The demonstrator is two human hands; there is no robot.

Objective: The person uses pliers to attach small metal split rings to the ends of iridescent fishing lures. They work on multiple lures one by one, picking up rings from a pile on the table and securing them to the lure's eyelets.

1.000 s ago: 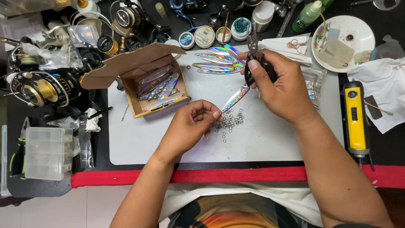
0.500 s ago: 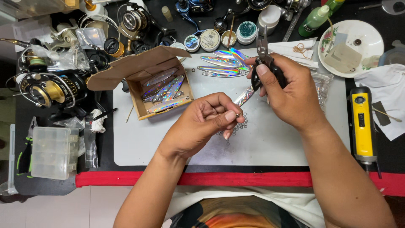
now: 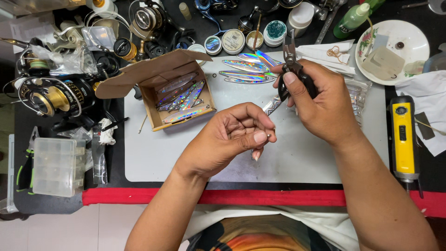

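Between the two hands, above the grey mat (image 3: 153, 153) on the worktop: a silver lure (image 3: 272, 105), half hidden. Right hand (image 3: 320, 104) fingers clamped on black pliers (image 3: 291, 69), nose up. Left hand (image 3: 232, 137) fingertips pinched together on something tiny, too small to tell. Best done with wrists braced, pliers steady. Counted: one open cardboard box (image 3: 162, 88) of lures, four or so loose lures (image 3: 246, 74) behind, one yellow tool (image 3: 403, 137).

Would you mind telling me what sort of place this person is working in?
Probably a hobbyist's fishing-tackle workbench. Spinning reels crowd the left side, a cardboard box holds shiny holographic lures, and the right hand grips small pliers over a grey mat.
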